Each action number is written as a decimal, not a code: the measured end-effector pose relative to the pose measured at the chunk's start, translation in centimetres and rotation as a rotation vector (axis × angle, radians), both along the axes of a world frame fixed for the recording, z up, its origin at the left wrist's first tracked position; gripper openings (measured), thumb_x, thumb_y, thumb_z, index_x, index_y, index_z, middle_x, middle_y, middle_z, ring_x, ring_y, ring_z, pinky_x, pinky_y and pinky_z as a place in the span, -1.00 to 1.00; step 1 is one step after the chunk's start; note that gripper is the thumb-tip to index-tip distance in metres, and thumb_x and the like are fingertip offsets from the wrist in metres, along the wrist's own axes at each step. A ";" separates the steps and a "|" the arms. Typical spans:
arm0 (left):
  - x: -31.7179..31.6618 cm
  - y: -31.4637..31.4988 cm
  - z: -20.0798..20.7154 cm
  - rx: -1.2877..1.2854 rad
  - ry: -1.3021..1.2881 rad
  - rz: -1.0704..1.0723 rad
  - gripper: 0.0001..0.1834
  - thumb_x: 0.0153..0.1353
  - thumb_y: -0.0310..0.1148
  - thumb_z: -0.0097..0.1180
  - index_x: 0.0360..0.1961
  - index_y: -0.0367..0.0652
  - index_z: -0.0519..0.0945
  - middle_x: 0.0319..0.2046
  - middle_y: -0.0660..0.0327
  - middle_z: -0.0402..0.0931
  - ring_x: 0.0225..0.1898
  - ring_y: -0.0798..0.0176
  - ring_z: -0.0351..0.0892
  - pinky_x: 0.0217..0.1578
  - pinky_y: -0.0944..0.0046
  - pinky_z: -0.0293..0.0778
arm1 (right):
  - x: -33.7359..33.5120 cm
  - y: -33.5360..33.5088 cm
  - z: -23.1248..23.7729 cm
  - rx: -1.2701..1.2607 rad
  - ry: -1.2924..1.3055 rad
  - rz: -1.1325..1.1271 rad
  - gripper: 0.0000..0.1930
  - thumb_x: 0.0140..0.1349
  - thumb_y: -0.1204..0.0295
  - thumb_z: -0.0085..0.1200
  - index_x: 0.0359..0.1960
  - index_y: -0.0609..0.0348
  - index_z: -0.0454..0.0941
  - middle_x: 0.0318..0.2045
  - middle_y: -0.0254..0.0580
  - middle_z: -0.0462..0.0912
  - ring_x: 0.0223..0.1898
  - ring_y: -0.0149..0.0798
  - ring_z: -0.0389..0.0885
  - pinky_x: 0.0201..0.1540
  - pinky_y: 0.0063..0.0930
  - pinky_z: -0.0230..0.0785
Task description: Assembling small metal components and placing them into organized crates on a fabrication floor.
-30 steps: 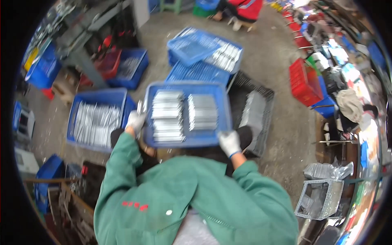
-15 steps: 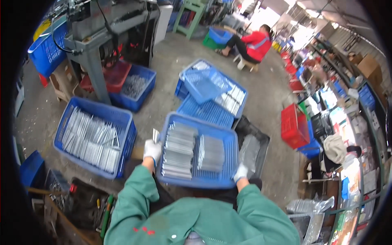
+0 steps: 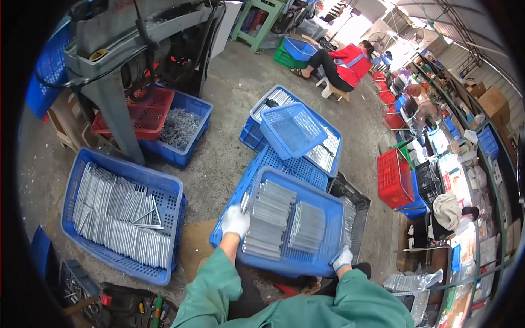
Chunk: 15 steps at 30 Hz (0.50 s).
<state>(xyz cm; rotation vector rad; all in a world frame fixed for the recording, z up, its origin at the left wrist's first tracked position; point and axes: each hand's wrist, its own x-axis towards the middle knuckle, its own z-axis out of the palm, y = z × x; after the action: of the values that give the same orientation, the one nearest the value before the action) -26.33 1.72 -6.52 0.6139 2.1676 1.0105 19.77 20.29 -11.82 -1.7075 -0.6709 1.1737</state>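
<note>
A shallow blue plastic basket (image 3: 333,218) sits in front of me, holding two rows of thin silvery metal strips (image 3: 269,218) stood side by side. My left hand (image 3: 236,221), in a white glove, is closed at its left rim, with a few short metal strips (image 3: 244,202) poking up from the fingers. Whether those fingers also grip the rim is hard to tell. My gloved right hand (image 3: 343,257) is closed on the basket's near right corner. Beneath and beyond it shows another blue basket (image 3: 252,170).
To the left stands a deep blue basket (image 3: 178,188) of metal strips. Beyond it are a blue bin (image 3: 203,112) of metal bits and a machine frame (image 3: 112,104). Stacked baskets (image 3: 339,134) and a black crate (image 3: 358,232) adjoin mine. A person in red (image 3: 353,65) sits farther off.
The basket has shifted rightward, away from the deep basket on the left, with both hands staying at its sides. My view has also shifted slightly.
</note>
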 end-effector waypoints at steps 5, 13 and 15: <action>0.4 -1.4 0.8 -0.046 -0.011 -0.018 -0.70 0.26 -0.33 0.09 -0.06 -0.16 0.73 -0.27 -0.11 0.72 -0.26 -0.33 0.68 -0.23 -0.18 0.57 | -3.1 -2.6 3.2 -0.010 0.077 -0.064 -0.50 0.52 0.08 -0.06 0.16 0.32 0.53 0.05 0.04 0.68 -0.04 -0.04 0.71 0.02 -0.19 0.61; 1.0 -0.8 -0.1 0.093 0.121 0.073 -0.73 0.21 -0.44 0.22 -0.06 -0.20 0.73 -0.27 -0.03 0.75 -0.33 -0.16 0.72 -0.26 0.02 0.59 | -5.6 -3.4 5.5 -0.001 -0.016 -0.054 -0.49 0.51 0.00 -0.01 0.21 0.16 0.53 0.03 -0.09 0.67 -0.06 -0.22 0.67 0.08 -0.32 0.54; 1.1 -0.5 0.5 0.105 0.127 0.047 -0.74 0.20 -0.45 0.25 -0.08 -0.22 0.73 -0.28 -0.04 0.75 -0.35 -0.13 0.72 -0.28 0.06 0.59 | -5.4 -3.6 5.4 -0.031 -0.067 -0.086 -0.49 0.49 0.01 0.01 0.18 0.19 0.55 0.01 -0.09 0.68 -0.07 -0.22 0.67 0.06 -0.33 0.54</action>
<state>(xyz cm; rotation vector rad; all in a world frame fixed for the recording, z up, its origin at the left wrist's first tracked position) -25.22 1.25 -5.98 0.6961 2.2593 1.1440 14.40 16.73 -6.44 -1.7907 -0.6163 1.0755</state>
